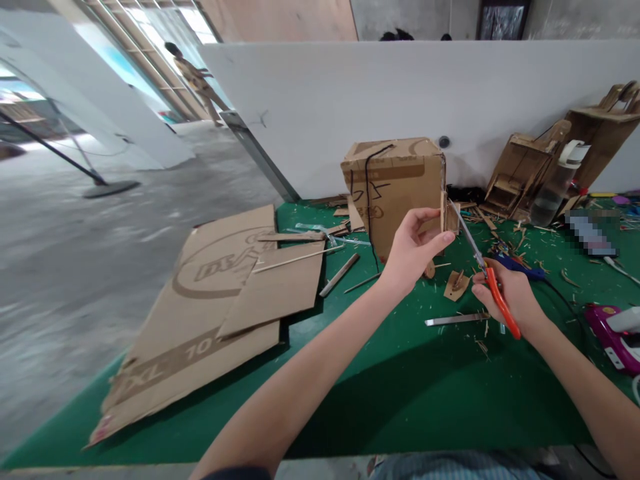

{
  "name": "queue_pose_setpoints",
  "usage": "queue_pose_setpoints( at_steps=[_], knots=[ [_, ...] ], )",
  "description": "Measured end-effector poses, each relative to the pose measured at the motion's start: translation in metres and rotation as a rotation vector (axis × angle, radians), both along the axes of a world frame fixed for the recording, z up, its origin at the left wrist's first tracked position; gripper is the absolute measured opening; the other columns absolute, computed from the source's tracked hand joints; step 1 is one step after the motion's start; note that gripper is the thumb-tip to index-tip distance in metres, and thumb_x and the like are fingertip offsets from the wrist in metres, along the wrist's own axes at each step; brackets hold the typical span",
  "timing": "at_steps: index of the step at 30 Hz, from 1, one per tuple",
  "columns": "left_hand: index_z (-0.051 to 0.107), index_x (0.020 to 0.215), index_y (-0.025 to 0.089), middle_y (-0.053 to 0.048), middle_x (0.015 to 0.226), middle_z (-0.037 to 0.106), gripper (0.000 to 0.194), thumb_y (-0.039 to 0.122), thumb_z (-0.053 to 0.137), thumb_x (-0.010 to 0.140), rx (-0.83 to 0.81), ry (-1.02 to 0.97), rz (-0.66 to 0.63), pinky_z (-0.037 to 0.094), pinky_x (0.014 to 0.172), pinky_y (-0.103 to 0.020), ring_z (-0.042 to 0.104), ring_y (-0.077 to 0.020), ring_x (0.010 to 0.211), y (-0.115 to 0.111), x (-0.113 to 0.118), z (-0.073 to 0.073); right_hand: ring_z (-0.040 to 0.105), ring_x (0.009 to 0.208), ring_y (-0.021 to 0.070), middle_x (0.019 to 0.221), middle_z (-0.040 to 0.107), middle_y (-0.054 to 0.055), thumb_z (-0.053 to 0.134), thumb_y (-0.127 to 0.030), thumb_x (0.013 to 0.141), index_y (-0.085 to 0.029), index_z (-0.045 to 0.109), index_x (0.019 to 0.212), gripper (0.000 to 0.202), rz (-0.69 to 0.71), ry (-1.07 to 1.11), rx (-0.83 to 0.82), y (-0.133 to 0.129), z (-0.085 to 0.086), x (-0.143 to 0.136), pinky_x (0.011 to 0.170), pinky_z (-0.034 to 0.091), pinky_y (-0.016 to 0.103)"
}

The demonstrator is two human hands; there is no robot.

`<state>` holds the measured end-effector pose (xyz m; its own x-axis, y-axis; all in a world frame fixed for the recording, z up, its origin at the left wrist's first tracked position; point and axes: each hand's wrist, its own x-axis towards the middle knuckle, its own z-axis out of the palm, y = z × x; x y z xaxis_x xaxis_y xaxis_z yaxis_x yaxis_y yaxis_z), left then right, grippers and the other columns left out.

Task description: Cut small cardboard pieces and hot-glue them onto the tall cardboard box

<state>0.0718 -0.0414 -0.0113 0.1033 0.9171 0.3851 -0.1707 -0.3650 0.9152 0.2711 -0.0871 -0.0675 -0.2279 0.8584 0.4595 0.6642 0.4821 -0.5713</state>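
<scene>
A cardboard box point(400, 193) with marker writing and a black cord over its front stands upright on the green table. My left hand point(416, 243) pinches a small cardboard piece point(451, 217) at the box's right edge. In my right hand point(507, 293) are scissors with orange handles point(501, 303), their blades pointing up and left, with the tips near that piece. Whether the blades touch it is hard to tell. Below them lie a cardboard scrap with a small stick point(456, 285) and a metal-coloured strip point(456, 320).
Flat cardboard sheets point(210, 280) cover the table's left part. A clear bottle point(557, 183), cardboard structures point(523, 167), a phone point(593, 232), a blue tool point(520, 267) and a magenta device point(613, 337) are at right. Behind rises a white partition point(310, 100). A person point(195, 77) stands far left.
</scene>
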Motion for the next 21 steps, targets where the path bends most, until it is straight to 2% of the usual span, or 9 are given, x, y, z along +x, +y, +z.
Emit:
queue_pose_setpoints(
  at_steps=[6,11,16,21],
  knots=[
    [0.054,0.101,0.021,-0.005,0.114,0.062,0.042,0.036,0.079,0.070,-0.009,-0.083,-0.030,0.056,0.084,-0.031,0.066,-0.0157,0.094,0.0024,-0.0003,-0.0014,0.067,0.055,0.0169,0.094,0.076,0.009,0.056,-0.047,0.087,-0.015,0.057,0.119,0.045,0.041,0.036,-0.071,-0.0024,0.0041,0.0012,0.057,0.052,0.026],
    [0.054,0.102,0.021,-0.005,0.114,0.063,0.043,0.037,0.079,0.070,-0.002,-0.072,-0.035,0.056,0.084,-0.031,0.066,-0.0165,0.096,0.0029,-0.0015,-0.0012,0.069,0.060,0.0198,0.094,0.076,0.009,0.055,-0.047,0.087,-0.015,0.057,0.121,0.048,0.046,0.032,-0.075,-0.0025,0.0045,0.0019,0.062,0.053,0.028],
    [0.055,0.103,0.021,-0.005,0.117,0.062,0.043,0.036,0.078,0.071,-0.008,-0.049,-0.020,0.056,0.085,-0.031,0.066,-0.0159,0.096,0.0016,-0.0007,-0.0016,0.066,0.054,0.0174,0.094,0.076,0.009,0.057,-0.047,0.086,-0.016,0.057,0.120,0.047,0.046,0.036,-0.092,-0.0038,0.0042,0.0008,0.059,0.052,0.027],
    [0.054,0.102,0.020,-0.006,0.116,0.062,0.042,0.036,0.078,0.071,-0.028,-0.042,-0.019,0.056,0.083,-0.029,0.066,-0.0155,0.095,0.0006,0.0001,-0.0016,0.067,0.055,0.0167,0.092,0.076,0.007,0.055,-0.044,0.088,-0.016,0.057,0.120,0.042,0.048,0.021,-0.041,-0.0032,0.0035,0.0002,0.058,0.051,0.026]
  ],
)
